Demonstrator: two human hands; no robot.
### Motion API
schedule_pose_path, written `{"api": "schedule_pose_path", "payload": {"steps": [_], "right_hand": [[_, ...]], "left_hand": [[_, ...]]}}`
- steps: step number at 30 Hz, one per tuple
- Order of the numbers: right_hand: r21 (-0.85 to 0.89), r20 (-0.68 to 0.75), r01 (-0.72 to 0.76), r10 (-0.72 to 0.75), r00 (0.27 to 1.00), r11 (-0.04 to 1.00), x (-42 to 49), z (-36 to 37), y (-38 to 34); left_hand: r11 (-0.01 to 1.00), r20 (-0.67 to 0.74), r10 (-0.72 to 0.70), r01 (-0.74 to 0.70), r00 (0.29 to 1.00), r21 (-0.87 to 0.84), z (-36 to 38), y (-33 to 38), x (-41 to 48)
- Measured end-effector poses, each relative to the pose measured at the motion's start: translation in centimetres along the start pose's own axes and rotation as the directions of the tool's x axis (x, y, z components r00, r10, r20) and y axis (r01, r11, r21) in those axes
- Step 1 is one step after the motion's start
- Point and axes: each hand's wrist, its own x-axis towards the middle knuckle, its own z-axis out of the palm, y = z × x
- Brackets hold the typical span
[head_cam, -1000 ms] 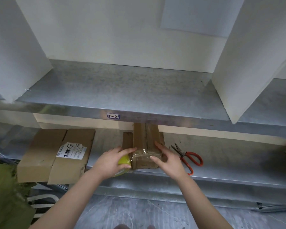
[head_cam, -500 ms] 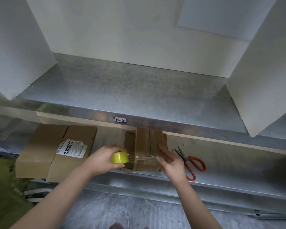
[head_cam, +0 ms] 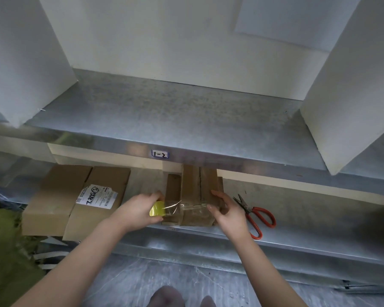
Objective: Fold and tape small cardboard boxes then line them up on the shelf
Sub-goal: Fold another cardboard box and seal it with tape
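Now the small cardboard box [head_cam: 196, 189] stands on the lower metal shelf [head_cam: 297, 231], near its front edge and partly under the upper shelf [head_cam: 186, 120]. The left hand [head_cam: 138, 210] grips a yellow tape roll [head_cam: 156, 208], and a clear tape strip [head_cam: 172, 207] goes from it across the front of the box. The right hand [head_cam: 230, 214] curls around the right front corner, with the thumb pressing on the tape. Red scissors [head_cam: 256, 216] lie to the right, flat cardboard [head_cam: 60, 196] to the left.
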Motion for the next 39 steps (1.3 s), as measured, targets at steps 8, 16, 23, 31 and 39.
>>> {"api": "schedule_pose_path", "payload": {"steps": [8, 16, 23, 31, 39], "right_hand": [[-0.382, -0.017, 0.165, -0.185, 0.983, 0.909, -2.3, -1.6, 2.9], [-0.658, -0.018, -0.031, 0.025, 1.000, 0.752, -2.5, -7.0, 12.5], [-0.775, 0.003, -0.115, 0.186, 0.983, 0.621, -1.5, -8.0, 14.3], [-0.872, -0.030, -0.138, 0.230, 0.973, 0.470, -0.5, -6.4, 13.0], [-0.781, -0.146, -0.224, 0.178, 0.973, 0.583, -3.1, -6.2, 11.8]], "left_hand": [[0.998, -0.085, 0.052, -0.056, 0.995, -0.042, -0.1, 1.2, -0.8], [0.999, -0.097, 0.008, -0.012, 0.995, -0.032, 0.2, 1.8, -1.1], [0.999, -0.126, -0.037, 0.033, 0.991, -0.034, 0.6, 2.4, -1.1], [0.996, -0.168, -0.066, 0.054, 0.984, -0.072, 0.6, 2.9, -1.0], [0.997, -0.131, -0.024, 0.013, 0.991, -0.078, 0.7, 2.7, -1.1]]}}
